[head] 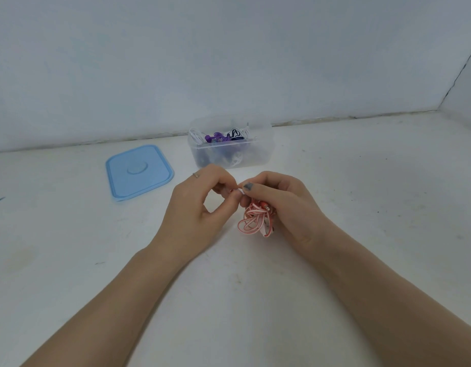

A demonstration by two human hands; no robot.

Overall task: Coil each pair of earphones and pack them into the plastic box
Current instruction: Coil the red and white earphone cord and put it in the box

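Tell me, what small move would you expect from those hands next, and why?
Probably tucking in the loose end. The right hand holds a looped bundle of pink earphones with the plug showing, while the left hand pinches a bit of cord at the top. Securing it would let the coil go into the open plastic box, which already holds other earphones; its blue lid lies aside.

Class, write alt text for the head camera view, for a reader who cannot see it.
Two hands, left hand and right hand, hold coiled pink earphones above a white table. Behind stand an open plastic box of earphones and its blue lid.
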